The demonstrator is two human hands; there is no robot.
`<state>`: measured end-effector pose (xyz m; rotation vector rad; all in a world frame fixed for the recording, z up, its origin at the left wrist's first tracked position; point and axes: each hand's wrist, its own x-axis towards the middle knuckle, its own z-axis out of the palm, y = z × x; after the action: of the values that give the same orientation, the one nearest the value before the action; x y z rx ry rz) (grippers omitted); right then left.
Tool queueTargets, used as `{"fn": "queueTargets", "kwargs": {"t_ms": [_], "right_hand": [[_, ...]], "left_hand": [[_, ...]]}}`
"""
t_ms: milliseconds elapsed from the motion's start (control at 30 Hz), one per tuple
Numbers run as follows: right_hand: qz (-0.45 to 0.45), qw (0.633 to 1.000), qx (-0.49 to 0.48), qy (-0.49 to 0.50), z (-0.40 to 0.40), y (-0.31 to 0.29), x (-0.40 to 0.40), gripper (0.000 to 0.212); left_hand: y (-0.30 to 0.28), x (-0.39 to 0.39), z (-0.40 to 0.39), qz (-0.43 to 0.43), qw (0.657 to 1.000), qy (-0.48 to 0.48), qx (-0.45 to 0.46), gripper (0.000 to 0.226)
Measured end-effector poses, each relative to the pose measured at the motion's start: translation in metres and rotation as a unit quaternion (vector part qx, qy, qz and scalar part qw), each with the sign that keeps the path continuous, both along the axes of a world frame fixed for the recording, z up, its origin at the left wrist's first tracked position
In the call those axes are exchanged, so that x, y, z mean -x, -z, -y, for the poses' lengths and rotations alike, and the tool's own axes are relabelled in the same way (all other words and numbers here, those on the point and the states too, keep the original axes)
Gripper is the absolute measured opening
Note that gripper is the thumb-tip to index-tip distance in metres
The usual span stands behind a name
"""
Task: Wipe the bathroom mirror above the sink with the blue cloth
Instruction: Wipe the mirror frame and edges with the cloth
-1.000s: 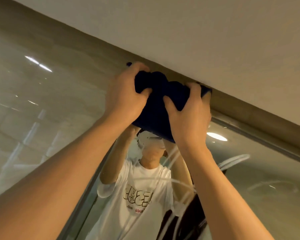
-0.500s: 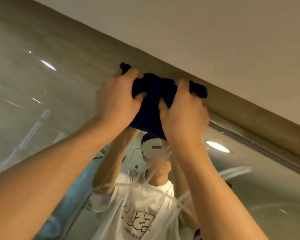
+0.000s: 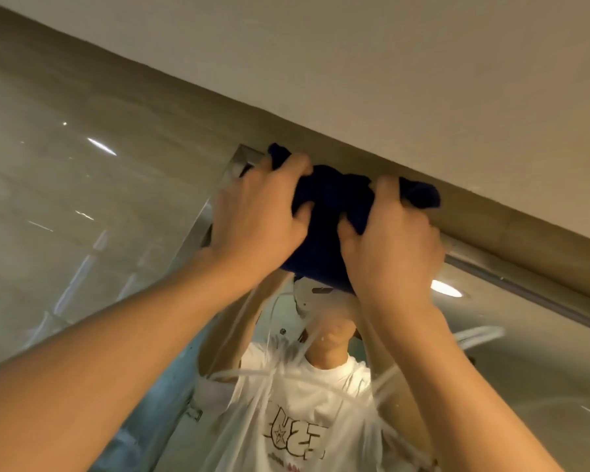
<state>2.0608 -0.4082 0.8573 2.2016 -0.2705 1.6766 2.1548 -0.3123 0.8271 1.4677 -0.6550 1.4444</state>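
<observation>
A dark blue cloth [image 3: 324,229] is bunched against the top of the mirror [image 3: 525,386], close to its upper left corner. My left hand [image 3: 252,216] grips the cloth's left side with curled fingers and thumb. My right hand [image 3: 389,247] grips its right side the same way. Both arms reach up from below. White streaks and smears cross the glass lower down, over the reflection of a person in a white T-shirt. The middle of the cloth is partly hidden by my hands.
The mirror's metal frame [image 3: 525,291] runs along its top edge under a beige strip and the white ceiling [image 3: 423,80]. A glossy tiled wall [image 3: 65,216] lies left of the mirror. A ceiling light [image 3: 446,288] reflects in the glass.
Both hands and the cloth have shifted along the top edge toward the mirror's upper left corner, which has come into view. The grip on the cloth is unchanged.
</observation>
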Motion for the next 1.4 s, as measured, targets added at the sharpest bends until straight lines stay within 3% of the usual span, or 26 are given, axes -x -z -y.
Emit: {"fn": "queueTargets", "kwargs": {"t_ms": [333, 500, 667, 767, 967, 1167, 1400], "right_hand": [[-0.065, 0.997, -0.010, -0.035, -0.052, -0.009, -0.050, 0.040], [-0.132, 0.972, -0.059, -0.185, -0.048, -0.012, -0.030, 0.042], [-0.147, 0.985, 0.035, -0.085, -0.044, -0.018, -0.030, 0.036], [-0.136, 0.985, 0.107, -0.005, -0.040, -0.026, -0.033, 0.039], [-0.037, 0.998, 0.046, -0.018, -0.046, -0.008, -0.053, 0.039], [-0.046, 0.997, 0.040, -0.045, -0.022, -0.010, -0.037, 0.039], [0.039, 0.993, -0.093, -0.060, 0.030, 0.008, 0.039, 0.045]], "left_hand": [[-0.003, -0.038, -0.046, -0.102, 0.994, 0.009, 0.024, 0.035], [-0.003, -0.036, -0.050, -0.104, 0.994, -0.015, -0.006, 0.035], [-0.008, -0.036, -0.058, -0.093, 0.995, -0.026, -0.031, 0.035], [-0.004, -0.037, -0.054, -0.099, 0.995, -0.017, -0.020, 0.033], [0.000, -0.041, -0.050, -0.097, 0.995, -0.006, 0.003, 0.033], [-0.002, -0.026, -0.036, -0.094, 0.995, 0.017, 0.030, 0.034], [-0.006, 0.027, 0.024, -0.008, 0.997, 0.052, -0.061, 0.037]]}}
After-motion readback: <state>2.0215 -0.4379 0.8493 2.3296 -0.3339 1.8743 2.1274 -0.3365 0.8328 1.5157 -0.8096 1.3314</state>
